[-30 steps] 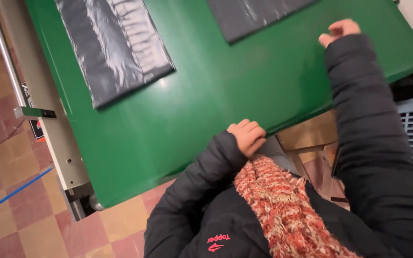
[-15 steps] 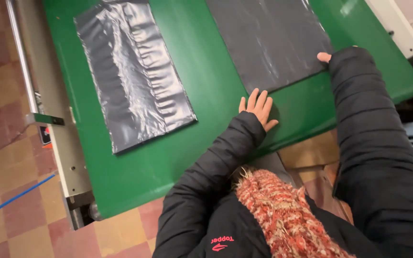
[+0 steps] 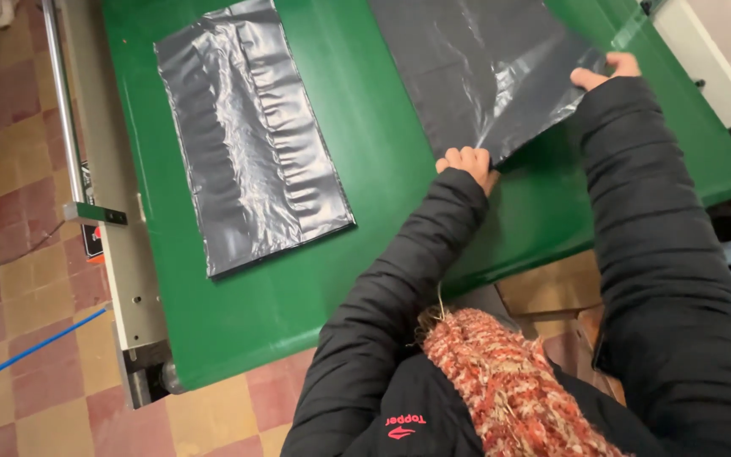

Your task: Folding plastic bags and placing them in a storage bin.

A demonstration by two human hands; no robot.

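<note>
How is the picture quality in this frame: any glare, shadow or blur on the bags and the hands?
Head view: sharp overall, no motion blur on the left hand or right hand. Soft glare streaks run down the flat grey bag and the held grey bag, showing their wrinkles. The sleeves cast a dim shadow on the green belt. The view is tilted, and the floor at left is darker.

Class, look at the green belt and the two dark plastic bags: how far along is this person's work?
Done: one bag lies flat and untouched on the green belt. In hand: the left hand and right hand grip the near edge of the second bag, its corner lifted off the belt. Left: that bag is not yet off the belt or laid flat.
</note>
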